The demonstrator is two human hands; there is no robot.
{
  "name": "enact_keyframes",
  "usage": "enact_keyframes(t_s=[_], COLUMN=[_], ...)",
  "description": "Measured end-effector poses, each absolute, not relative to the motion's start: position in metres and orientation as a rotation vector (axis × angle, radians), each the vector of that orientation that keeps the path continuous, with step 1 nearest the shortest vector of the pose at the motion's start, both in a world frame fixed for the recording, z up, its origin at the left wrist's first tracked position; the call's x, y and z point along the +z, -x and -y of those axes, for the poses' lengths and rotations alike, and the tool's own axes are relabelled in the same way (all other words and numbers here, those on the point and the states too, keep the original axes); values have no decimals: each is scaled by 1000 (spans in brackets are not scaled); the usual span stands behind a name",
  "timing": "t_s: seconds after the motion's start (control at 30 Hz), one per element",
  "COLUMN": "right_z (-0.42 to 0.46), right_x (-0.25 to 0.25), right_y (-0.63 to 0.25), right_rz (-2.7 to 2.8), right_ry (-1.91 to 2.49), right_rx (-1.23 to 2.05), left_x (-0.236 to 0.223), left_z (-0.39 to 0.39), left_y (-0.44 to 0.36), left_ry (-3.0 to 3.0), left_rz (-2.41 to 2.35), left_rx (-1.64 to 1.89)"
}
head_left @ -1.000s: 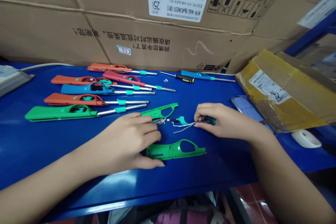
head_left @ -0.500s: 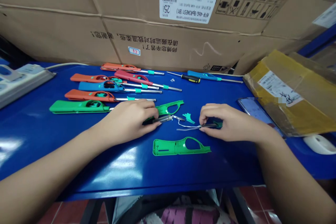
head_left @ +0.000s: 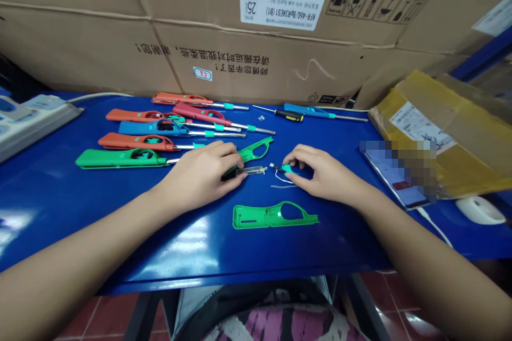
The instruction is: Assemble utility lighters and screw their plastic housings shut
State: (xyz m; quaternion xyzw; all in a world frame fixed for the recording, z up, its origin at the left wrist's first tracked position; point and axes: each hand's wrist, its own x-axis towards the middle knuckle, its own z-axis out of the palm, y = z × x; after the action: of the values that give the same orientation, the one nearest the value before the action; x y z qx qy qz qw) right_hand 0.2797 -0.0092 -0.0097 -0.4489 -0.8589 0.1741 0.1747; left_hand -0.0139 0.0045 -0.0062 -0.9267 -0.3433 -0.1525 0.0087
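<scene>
My left hand (head_left: pixel 210 173) is closed around a clear fuel tank (head_left: pixel 253 170) whose tip points right. Under those fingers lies a green lighter casing half (head_left: pixel 256 150), angled up to the right. My right hand (head_left: pixel 320 171) pinches a small teal trigger (head_left: pixel 287 168). Just left of the trigger is a small dark igniter piece (head_left: pixel 275 167) with a white end. A thin white wire and a pale tube (head_left: pixel 282 186) run toward my right fingers; what lies under the palm is hidden. Nearer me, the other green casing half (head_left: pixel 276 215) lies with its inside up.
Several assembled lighters (head_left: pixel 140 142) lie at the back left. Behind my hands are a screwdriver (head_left: pixel 288 115) and a blue lighter (head_left: pixel 308 111). A phone (head_left: pixel 394 178), a white mouse (head_left: pixel 480 210) and a yellow-taped carton (head_left: pixel 460 170) stand right; a power strip (head_left: pixel 36 122) is left.
My right hand has moved left and has taken hold of the teal trigger, which lay loose on the table. The dark metal part it held no longer shows. My left hand keeps its grip.
</scene>
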Motion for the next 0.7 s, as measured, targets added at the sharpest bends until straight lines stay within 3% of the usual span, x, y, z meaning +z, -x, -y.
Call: enact_keyframes(t_s=[0.43, 0.7], right_z=[9, 10], right_x=[-10, -11], right_y=[-274, -271], right_rz=[2269, 2260], right_ry=[1287, 1320], right_rx=[189, 255], left_x=[-12, 1], left_z=[-2, 17], left_y=[8, -3], left_ry=[2961, 3177], left_rz=[1058, 735], left_rx=[-602, -656])
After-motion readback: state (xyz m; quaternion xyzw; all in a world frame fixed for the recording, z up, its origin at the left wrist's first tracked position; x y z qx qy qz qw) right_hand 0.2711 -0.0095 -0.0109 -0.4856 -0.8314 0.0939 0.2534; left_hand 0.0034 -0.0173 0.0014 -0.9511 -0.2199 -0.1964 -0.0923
